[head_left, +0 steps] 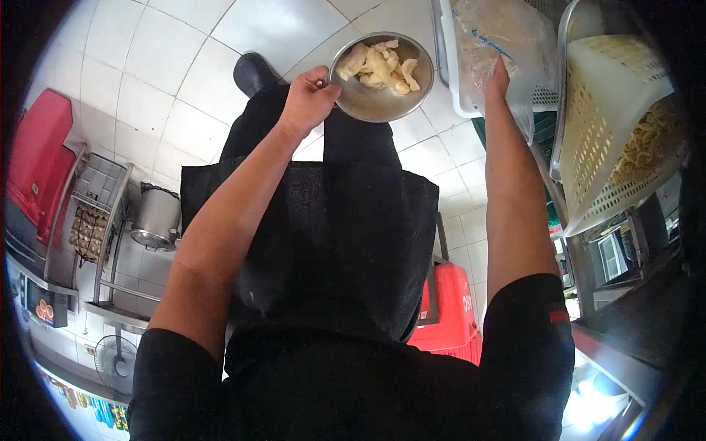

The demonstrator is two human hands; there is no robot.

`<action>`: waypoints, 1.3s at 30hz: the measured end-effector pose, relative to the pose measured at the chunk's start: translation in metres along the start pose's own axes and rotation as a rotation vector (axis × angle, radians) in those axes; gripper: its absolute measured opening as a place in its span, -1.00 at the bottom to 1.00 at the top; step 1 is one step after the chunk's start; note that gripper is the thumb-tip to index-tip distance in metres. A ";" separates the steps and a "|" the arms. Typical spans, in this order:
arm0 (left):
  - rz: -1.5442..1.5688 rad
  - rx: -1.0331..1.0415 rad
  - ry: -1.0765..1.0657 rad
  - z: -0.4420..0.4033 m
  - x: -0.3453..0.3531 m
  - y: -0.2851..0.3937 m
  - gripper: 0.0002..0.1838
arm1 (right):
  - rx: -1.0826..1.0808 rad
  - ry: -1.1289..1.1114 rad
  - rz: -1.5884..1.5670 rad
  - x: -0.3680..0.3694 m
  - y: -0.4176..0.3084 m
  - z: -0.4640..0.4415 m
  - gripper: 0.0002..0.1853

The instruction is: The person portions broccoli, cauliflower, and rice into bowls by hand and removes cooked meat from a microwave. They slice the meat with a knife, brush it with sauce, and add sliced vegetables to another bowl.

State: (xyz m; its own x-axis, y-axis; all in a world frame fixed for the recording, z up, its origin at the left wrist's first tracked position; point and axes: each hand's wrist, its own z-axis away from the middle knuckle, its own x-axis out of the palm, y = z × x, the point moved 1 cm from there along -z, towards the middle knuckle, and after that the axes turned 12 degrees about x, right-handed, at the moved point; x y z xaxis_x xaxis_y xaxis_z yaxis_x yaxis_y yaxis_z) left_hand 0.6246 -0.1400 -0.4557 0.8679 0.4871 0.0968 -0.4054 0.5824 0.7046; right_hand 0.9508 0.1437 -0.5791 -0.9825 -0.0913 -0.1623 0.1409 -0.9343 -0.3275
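Observation:
My left hand [312, 101] is closed on the rim of a round metal bowl [371, 109], thumb on top. Several pale, yellowish-white food pieces [382, 65] lie in the bowl, toward its far side; their exact kind is hard to tell. My right hand [498, 82] reaches to a clear plastic bag [518, 37] with blue print, which lies in a white bin [447, 51]. Plastic and the angle hide most of the fingers of that hand, so whether they grip the bag does not show.
Right of the bin leans a perforated cream basket [588, 140] with pale curled pieces [647, 143] inside. White tiles [169, 73] cover the floor. A metal pot [157, 213] and a rack [110, 250] stand at left. A red container [450, 309] is near my right side.

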 end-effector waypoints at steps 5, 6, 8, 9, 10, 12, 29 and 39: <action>0.048 0.040 0.069 -0.003 0.005 -0.003 -0.81 | -0.178 0.114 0.501 -0.006 0.015 -0.003 -0.46; 0.077 0.025 0.068 -0.003 0.007 -0.002 -0.81 | -0.227 0.145 0.599 -0.006 0.016 -0.004 -0.47; 0.131 -0.003 0.068 -0.002 0.008 0.000 -0.80 | -0.324 0.208 0.757 -0.002 0.014 -0.008 -0.48; 0.100 -0.006 0.035 -0.004 0.006 -0.002 -0.85 | -0.368 0.228 0.817 -0.002 0.013 -0.011 -0.49; 0.069 -0.013 0.003 -0.004 0.003 -0.005 -0.89 | -0.415 0.250 0.870 -0.003 0.011 -0.014 -0.50; 0.013 -0.009 -0.043 -0.005 0.000 -0.006 -0.93 | -0.512 0.277 0.955 -0.008 0.004 -0.022 -0.51; -0.005 0.037 -0.053 0.000 0.012 0.003 -0.96 | -0.282 0.210 0.212 -0.002 -0.045 0.174 -0.64; -0.037 0.124 -0.029 -0.010 0.038 0.022 -0.89 | -0.494 0.053 0.643 0.113 0.003 0.257 -0.55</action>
State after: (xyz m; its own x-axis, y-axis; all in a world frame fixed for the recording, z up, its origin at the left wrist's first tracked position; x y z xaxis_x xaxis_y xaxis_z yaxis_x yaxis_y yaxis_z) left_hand 0.6457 -0.1018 -0.4432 0.8902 0.4471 0.0881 -0.3360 0.5135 0.7895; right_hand 0.8095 0.0417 -0.3595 -0.6855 -0.5307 -0.4985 0.7258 -0.4433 -0.5261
